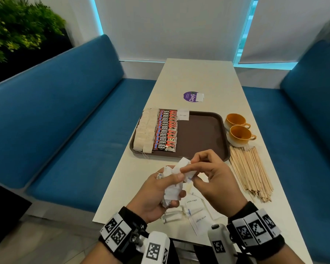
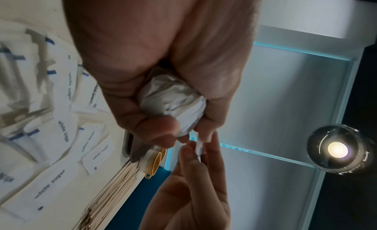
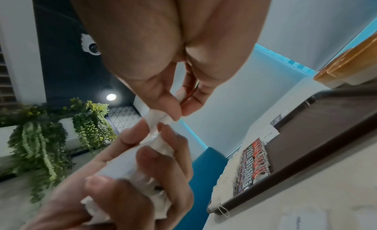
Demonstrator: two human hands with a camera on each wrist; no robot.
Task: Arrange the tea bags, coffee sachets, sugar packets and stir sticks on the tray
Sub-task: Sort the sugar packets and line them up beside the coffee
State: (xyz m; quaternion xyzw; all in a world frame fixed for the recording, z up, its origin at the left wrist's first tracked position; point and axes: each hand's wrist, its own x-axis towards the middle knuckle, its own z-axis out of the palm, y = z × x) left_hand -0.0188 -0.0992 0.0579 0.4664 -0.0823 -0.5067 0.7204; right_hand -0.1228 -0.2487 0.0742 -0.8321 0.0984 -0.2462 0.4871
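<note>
My left hand (image 1: 161, 189) grips a bunch of white sugar packets (image 1: 172, 188) above the near end of the table. My right hand (image 1: 202, 174) pinches one packet (image 1: 185, 164) at the top of that bunch, thumb against forefinger. In the left wrist view the bunch (image 2: 173, 96) sits crumpled inside the curled fingers. More white sugar packets (image 1: 193, 206) lie loose on the table below both hands. The brown tray (image 1: 200, 134) holds two rows of white tea bags (image 1: 145, 130), a row of red coffee sachets (image 1: 167, 130) and one sugar packet (image 1: 183, 114). Wooden stir sticks (image 1: 251, 172) lie piled right of the tray.
Two orange cups (image 1: 236, 130) stand on the white table (image 1: 196, 77) beside the tray's right edge. A purple sticker (image 1: 191, 96) lies further back. Blue benches (image 1: 65, 119) flank the table on both sides. A plant (image 1: 17, 27) stands at far left.
</note>
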